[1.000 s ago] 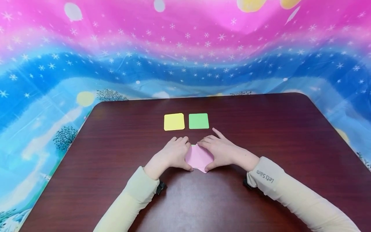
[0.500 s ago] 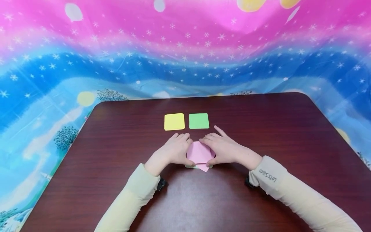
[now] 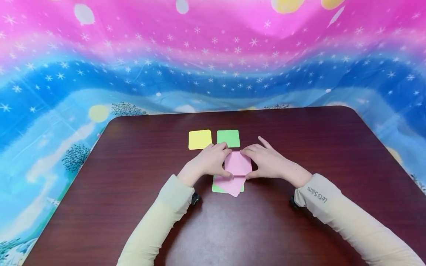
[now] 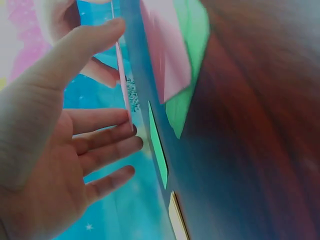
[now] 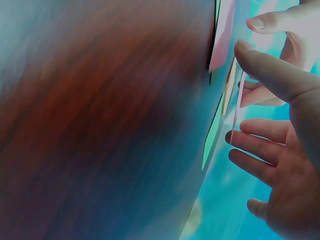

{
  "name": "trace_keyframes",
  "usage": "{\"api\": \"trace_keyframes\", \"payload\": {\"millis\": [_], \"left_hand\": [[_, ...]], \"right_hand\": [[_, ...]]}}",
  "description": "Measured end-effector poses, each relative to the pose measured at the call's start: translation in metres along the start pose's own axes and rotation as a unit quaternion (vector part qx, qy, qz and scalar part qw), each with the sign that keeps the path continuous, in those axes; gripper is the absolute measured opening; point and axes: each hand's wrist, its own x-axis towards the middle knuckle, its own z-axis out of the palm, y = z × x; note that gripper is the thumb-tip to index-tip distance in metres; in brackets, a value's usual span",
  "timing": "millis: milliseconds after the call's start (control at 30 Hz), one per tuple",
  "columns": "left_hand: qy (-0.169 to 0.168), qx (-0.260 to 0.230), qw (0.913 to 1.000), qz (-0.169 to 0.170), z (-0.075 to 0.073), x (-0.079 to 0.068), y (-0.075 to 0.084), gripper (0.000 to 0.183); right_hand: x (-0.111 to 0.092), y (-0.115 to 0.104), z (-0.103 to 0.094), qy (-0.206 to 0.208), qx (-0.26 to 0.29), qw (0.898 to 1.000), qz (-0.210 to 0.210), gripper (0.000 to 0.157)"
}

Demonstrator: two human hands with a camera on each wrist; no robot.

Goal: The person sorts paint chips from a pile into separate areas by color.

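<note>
A thin pink card (image 3: 238, 163) is raised off the table between both hands. On its left edge, the left hand (image 3: 210, 161) pinches it between thumb and fingertips. The right hand (image 3: 269, 161) grips the opposite edge the same way, its little finger sticking out. Below and nearer the person, a second pink card (image 3: 232, 184) lies turned at an angle. It rests on a green card or stack (image 3: 217, 188), whose corners show around it. In the left wrist view the held card (image 4: 123, 85) appears edge-on, apart from the pink card (image 4: 170, 55) beneath.
Farther back on the dark brown table (image 3: 299, 136) lie a yellow stack of cards (image 3: 199, 139) on the left and a green card (image 3: 228, 137) beside it. The left hand's fingers hang close in front of these. A patterned cloth (image 3: 213, 74) hangs behind the table.
Both hands have lifted the held pink card and moved it away from the person and slightly right. The angled pink card and the green beneath it have come into fuller view.
</note>
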Motion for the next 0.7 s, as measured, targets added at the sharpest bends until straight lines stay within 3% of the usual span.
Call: {"api": "trace_keyframes", "payload": {"millis": [300,700], "left_hand": [[-0.015,-0.01,0.9997,-0.014,0.002,0.03,-0.001,0.073],[-0.023,-0.016,0.9992,-0.029,0.009,0.056,0.0,0.079]], "right_hand": [[0.001,0.023,-0.001,-0.01,0.01,0.999,0.03,0.073],[0.003,0.042,0.0,-0.028,0.005,0.998,0.064,0.072]]}}
